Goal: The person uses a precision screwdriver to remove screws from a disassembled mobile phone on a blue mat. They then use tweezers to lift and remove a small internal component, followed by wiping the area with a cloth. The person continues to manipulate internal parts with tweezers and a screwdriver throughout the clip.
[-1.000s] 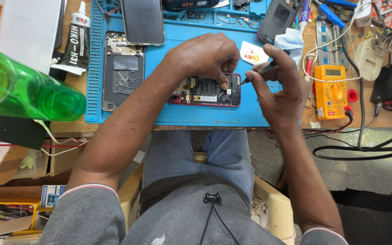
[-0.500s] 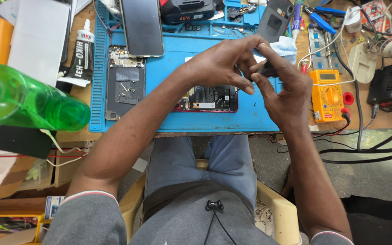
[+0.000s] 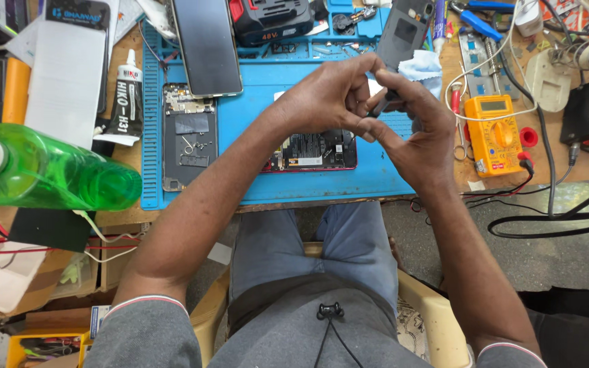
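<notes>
Both hands meet above the blue work mat (image 3: 376, 180). My left hand (image 3: 328, 95) is curled, thumb and fingertips pinched against the tip of a small dark tool (image 3: 384, 101); whether anything tiny sits between the fingertips, I cannot tell. My right hand (image 3: 420, 133) is closed loosely round the same tool, palm turned toward me, thumb pointing left.

Opened phone (image 3: 315, 150), back off, black battery showing, lies flat on the mat just below and under the left hand, partly hidden by the wrist.

Surroundings: second stripped phone frame (image 3: 189, 136) lies left on the mat, with a glass screen panel (image 3: 207, 44) overlapping its top. Glue tube (image 3: 126, 95) beside that, off the mat edge. Green spray bottle (image 3: 49, 170) close to the camera blocks the near-left corner of the bench. Orange multimeter (image 3: 495, 133) sits just right of the right hand, red and black leads trailing toward the bench edge. Light blue cloth (image 3: 423, 68) and a dark phone back cover (image 3: 407, 31) lie behind the hands. Red and black battery pack (image 3: 270, 20) at the far edge.

Open room: bare mat in front of the phone toward the near bench edge, and a strip between the two phones. Right side is crowded with cables.
</notes>
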